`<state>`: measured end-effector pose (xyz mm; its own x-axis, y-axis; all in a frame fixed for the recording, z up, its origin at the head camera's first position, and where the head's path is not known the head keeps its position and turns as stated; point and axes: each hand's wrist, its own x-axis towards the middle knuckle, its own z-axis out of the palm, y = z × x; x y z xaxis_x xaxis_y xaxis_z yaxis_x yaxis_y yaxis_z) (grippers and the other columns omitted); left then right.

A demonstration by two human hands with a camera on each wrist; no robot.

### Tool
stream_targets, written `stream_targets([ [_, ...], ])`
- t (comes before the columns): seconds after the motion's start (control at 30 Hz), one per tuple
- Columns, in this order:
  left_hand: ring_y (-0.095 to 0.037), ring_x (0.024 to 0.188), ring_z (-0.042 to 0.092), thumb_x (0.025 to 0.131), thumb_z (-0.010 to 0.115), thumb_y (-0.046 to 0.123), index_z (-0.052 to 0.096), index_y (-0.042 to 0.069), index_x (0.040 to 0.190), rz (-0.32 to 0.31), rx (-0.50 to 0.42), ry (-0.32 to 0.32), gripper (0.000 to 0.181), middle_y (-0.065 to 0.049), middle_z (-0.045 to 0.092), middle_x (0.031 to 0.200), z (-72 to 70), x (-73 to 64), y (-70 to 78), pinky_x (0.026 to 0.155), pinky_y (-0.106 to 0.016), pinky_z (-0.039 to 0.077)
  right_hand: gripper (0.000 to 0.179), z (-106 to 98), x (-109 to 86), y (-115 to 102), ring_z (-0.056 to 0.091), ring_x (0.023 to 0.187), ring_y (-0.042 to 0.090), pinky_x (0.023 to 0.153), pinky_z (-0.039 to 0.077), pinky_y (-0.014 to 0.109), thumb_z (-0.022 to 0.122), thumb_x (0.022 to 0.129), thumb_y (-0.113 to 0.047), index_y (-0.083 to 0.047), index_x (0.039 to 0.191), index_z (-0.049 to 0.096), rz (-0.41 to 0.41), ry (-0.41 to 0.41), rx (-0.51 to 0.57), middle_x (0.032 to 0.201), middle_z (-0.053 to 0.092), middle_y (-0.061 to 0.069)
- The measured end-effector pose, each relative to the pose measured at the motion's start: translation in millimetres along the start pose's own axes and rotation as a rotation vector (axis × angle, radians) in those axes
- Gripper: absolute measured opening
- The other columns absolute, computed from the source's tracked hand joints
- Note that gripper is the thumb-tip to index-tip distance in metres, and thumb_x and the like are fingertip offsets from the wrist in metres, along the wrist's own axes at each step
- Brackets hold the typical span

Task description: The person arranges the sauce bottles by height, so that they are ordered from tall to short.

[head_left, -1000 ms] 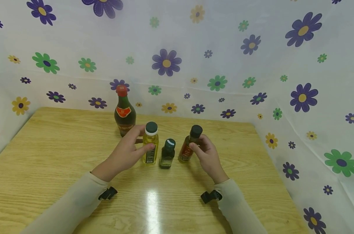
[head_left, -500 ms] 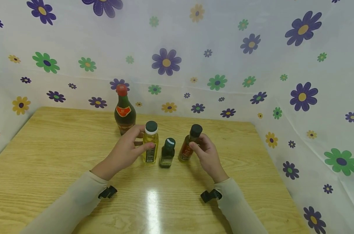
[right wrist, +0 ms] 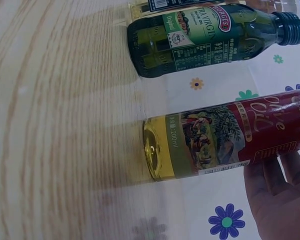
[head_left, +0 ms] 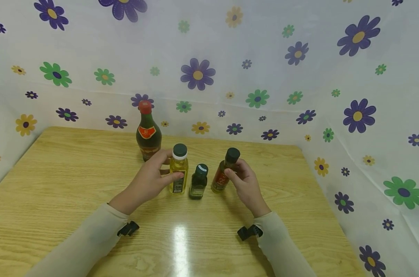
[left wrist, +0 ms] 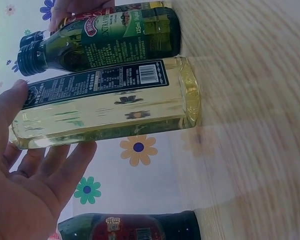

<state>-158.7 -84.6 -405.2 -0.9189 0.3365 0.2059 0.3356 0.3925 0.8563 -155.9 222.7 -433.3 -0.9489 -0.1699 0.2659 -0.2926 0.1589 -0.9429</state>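
Observation:
My left hand [head_left: 149, 182] grips a clear square bottle of yellow oil [head_left: 179, 169] with a dark green cap; in the left wrist view its thumb and fingers lie along opposite sides of this oil bottle [left wrist: 110, 112]. My right hand [head_left: 245, 185] holds a round olive oil bottle [head_left: 220, 178] with a red label and black cap, and the right wrist view shows fingers behind that red-labelled bottle [right wrist: 215, 135]. Between the two stands a small dark green olive oil bottle [head_left: 197, 184], touched by neither hand. All three are upright on the table.
Behind my left hand stands a tall dark green bottle [head_left: 148, 134] with a red cap. The wooden table [head_left: 74, 165] ends at a white flower-patterned sheet [head_left: 126, 50] along the back and right side.

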Motion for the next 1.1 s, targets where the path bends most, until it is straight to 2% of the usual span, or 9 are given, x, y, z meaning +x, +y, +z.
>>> stream_targets([
  [0.53,-0.027,0.127,0.056,0.094,0.077,0.020,0.054,0.020,0.143,0.047,0.008,-0.010,0.054,-0.002,0.056,0.133,0.0,-1.1,-1.0,0.097,-0.049,0.058,0.031,-0.1,0.0,0.2,0.061,0.121,0.020,0.102,0.052,0.029,0.063,0.104,-0.013,-0.005,0.134,0.059,-0.003,0.005,-0.011,0.130,0.062,0.008],
  [0.8,-0.027,0.124,0.058,0.095,0.077,0.018,0.053,0.017,0.144,0.051,0.024,-0.003,0.054,-0.004,0.056,0.134,-0.3,-2.1,2.1,0.097,-0.050,0.058,0.029,0.5,1.1,1.9,0.062,0.119,0.023,0.102,0.052,0.030,0.064,0.104,-0.013,-0.005,0.131,0.060,-0.008,0.016,-0.010,0.125,0.064,0.008],
  [1.1,-0.025,0.123,0.058,0.095,0.077,0.019,0.054,0.014,0.140,0.035,0.012,0.033,0.051,-0.003,0.056,0.133,2.9,-5.5,0.9,0.098,-0.049,0.057,0.028,-0.3,1.5,1.2,0.061,0.120,0.023,0.103,0.051,0.031,0.063,0.104,-0.014,-0.006,0.131,0.059,0.004,0.012,-0.043,0.126,0.063,0.010],
])
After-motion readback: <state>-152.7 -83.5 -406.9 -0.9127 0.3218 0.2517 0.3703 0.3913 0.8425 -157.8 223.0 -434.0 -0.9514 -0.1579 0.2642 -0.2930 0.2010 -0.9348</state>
